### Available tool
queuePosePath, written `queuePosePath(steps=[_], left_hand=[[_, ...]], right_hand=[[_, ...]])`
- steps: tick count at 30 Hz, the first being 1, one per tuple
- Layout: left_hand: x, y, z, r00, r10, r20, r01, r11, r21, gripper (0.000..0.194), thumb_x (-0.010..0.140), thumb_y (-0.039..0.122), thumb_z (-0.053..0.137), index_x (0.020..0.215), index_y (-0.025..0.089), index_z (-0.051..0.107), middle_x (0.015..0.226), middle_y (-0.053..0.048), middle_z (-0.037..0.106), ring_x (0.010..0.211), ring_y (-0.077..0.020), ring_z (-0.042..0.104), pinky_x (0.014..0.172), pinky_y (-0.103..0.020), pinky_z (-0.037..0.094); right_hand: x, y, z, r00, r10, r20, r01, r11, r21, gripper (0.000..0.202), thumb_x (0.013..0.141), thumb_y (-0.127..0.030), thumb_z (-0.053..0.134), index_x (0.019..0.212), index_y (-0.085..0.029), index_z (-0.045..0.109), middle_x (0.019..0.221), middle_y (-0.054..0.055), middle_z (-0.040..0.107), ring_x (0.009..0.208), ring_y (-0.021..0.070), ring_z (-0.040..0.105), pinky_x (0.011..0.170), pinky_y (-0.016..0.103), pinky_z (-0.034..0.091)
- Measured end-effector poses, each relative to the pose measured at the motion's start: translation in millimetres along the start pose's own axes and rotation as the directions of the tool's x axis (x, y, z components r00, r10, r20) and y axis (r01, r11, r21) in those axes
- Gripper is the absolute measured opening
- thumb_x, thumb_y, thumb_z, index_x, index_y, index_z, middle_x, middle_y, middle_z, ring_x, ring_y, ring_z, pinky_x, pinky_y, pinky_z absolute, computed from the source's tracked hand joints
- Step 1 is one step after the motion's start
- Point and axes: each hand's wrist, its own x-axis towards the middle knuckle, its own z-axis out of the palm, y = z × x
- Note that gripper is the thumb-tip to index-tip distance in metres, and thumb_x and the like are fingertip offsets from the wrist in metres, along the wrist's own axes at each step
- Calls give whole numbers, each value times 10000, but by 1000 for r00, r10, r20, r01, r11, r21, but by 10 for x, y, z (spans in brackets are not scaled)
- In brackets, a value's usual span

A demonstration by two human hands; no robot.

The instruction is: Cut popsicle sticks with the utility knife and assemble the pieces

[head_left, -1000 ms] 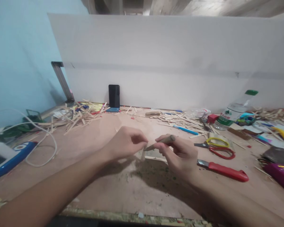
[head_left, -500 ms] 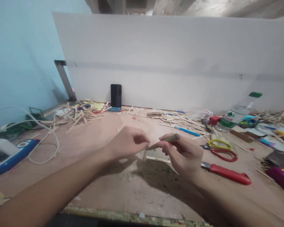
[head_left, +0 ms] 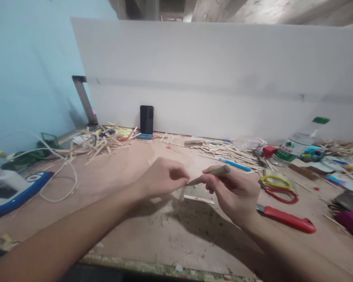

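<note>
My right hand (head_left: 235, 192) grips a brownish, pen-like stick (head_left: 220, 170), its narrow end pointing left toward my other fingertips. Thumb and forefinger of my left hand (head_left: 164, 178) are pinched together right beside that tip; whatever is between them is too small to make out. Beneath the hands, a pale wooden strip (head_left: 199, 199) lies on the table, with a thin slanting strip (head_left: 182, 192) at its left end. Both hands are over the middle of the work surface, close together but apart.
Loose wooden sticks (head_left: 106, 145) lie along the back near an upright phone (head_left: 146, 119). To the right are scissors (head_left: 279, 190), a red-handled knife (head_left: 290, 219), a blue pen (head_left: 234, 164) and a bottle (head_left: 292, 147). A blue power strip (head_left: 20, 197) sits at left.
The whole view has shifted slightly, moving the scene a little to the right. Both hands keep nearly the same pose, and more of the pale strip's right end shows.
</note>
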Motion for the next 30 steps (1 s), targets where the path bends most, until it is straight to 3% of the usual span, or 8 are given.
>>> queuePosePath(steps=[3,7,11,15,18,21,30], left_hand=[[-1,13,11,1000,-1,4,1,1000,-7,129,794,75,705,777,142,814,720,-23,778,642,-118,645,588,-203,437],[4,12,11,1000,18,7,-18,1000,-9,133,799,86,697,773,145,813,712,-20,773,637,-118,637,594,-208,442],[6,-1,12,999,32,6,-32,999,-14,100,807,125,719,776,144,812,722,-25,778,640,-119,634,601,-211,452],[6,-3,24,999,46,14,-46,999,-13,121,816,127,701,790,148,817,715,-23,771,625,-115,618,594,-214,453],[7,-3,26,999,53,12,-52,999,-13,109,808,130,713,793,148,820,718,-26,773,628,-117,616,592,-215,456],[6,-10,18,998,64,6,-64,998,2,108,818,136,712,788,147,815,715,-25,769,628,-114,613,596,-215,454],[12,-15,8,998,70,0,-70,997,17,121,816,137,694,786,152,809,716,-24,771,626,-122,636,586,-216,452]], right_hand=[[-7,-4,7,997,-5,73,6,1000,-9,201,928,-177,723,731,-207,706,638,-27,739,455,95,612,448,194,488],[-14,-2,21,999,27,42,-26,1000,-9,205,944,-192,704,740,-210,715,641,-20,742,455,105,612,435,209,480],[-7,-9,23,995,21,95,-19,1000,-18,213,932,-189,730,721,-207,705,620,-31,732,444,92,604,425,191,457],[-3,-12,11,998,28,48,-27,999,-26,207,952,-202,705,745,-206,711,626,-25,733,441,96,593,417,199,447],[-14,-7,8,996,15,93,-12,999,-32,217,940,-201,729,725,-200,698,600,-32,716,437,87,586,419,188,438],[-19,-9,3,998,10,65,-7,999,-37,208,948,-192,718,741,-201,702,612,-33,718,453,85,593,436,182,444],[16,-24,6,996,83,30,-82,996,-31,240,955,-233,696,718,-207,724,572,-33,699,437,97,583,433,199,459]])
